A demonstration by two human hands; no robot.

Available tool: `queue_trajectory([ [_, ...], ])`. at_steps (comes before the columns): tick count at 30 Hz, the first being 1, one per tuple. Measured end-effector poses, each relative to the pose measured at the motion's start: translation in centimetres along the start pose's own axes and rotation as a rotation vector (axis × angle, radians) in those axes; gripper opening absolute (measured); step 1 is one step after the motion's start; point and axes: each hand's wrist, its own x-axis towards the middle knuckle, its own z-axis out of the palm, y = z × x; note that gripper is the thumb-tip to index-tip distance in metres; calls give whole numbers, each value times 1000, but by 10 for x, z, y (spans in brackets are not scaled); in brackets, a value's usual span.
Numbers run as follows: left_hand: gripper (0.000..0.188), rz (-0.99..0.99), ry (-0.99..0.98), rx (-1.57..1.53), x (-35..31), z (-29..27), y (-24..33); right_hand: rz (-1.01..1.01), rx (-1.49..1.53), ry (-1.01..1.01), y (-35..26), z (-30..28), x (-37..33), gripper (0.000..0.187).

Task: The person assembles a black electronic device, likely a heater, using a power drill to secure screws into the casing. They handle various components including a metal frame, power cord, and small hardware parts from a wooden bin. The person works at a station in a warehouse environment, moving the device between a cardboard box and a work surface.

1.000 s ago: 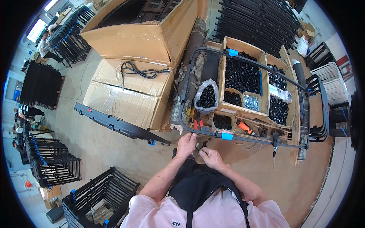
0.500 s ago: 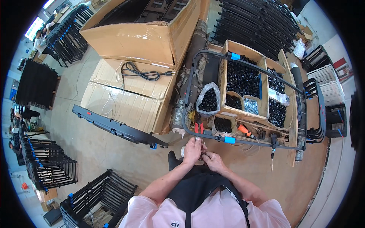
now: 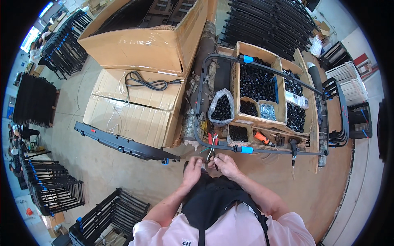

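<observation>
In front of my body, my right hand is closed around a dark cable whose end splits into thin loose wires, white and green among them. My left hand is just left of it, fingers drawn together; anything between them is too small to make out. Just beyond the wires lies a red-handled tool, beside the near corner of a black tube frame with blue pieces on it. The cable's further run is hidden by my hands and dark apron.
A wooden box of black plastic parts and screws sits inside the frame. An orange-handled tool and a black power driver lie along the near edge. Left are cartons, a coiled black power cord and a long black bar.
My hands have moved apart, the left one left and toward me. Loose wire ends now show above the right hand. The whole view has shifted slightly.
</observation>
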Motion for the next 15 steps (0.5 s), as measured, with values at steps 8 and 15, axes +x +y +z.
queue_trajectory([
  [8, 49, 192, -364, -102, 0, 23, -24, 21, 163, 101, 8, 10, 8, 31],
  [15, 36, 99, -253, 111, -11, 10, -17, -95, -908, 137, -60, 5, -9, 30],
])
